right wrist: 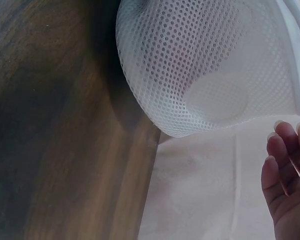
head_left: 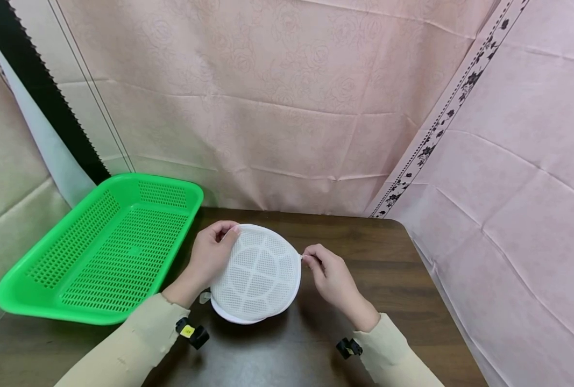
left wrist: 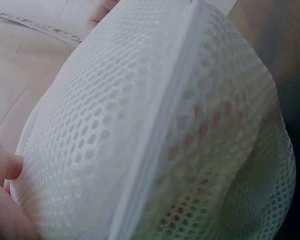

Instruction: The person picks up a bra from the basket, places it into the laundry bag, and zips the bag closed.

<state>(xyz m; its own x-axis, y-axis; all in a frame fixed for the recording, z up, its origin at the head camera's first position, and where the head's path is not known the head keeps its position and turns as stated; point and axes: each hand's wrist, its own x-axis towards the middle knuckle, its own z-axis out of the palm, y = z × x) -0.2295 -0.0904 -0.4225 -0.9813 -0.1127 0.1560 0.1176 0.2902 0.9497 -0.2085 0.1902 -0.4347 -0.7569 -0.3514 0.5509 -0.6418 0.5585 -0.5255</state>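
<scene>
A round white mesh laundry bag (head_left: 256, 274) is held up over the table in the head view, its flat lid facing the camera. My left hand (head_left: 212, 251) grips the bag's upper left rim, thumb on the lid. At the opposite side, my right hand (head_left: 332, 275) pinches a small bit at the bag's right edge, beside the zipper (right wrist: 294, 45). Deep, bulging mesh sides (right wrist: 175, 65) show in the right wrist view. The white zipper band (left wrist: 157, 120) crosses the left wrist view. A small pale tag (head_left: 205, 297) sticks out at the bag's lower left.
A large green plastic basket (head_left: 197, 201) with a perforated floor stands on the left of the dark wooden table (head_left: 378, 247). Pale patterned cloth (head_left: 287, 107) hangs behind the table and on both sides. Each wrist wears a small black camera (head_left: 198, 337).
</scene>
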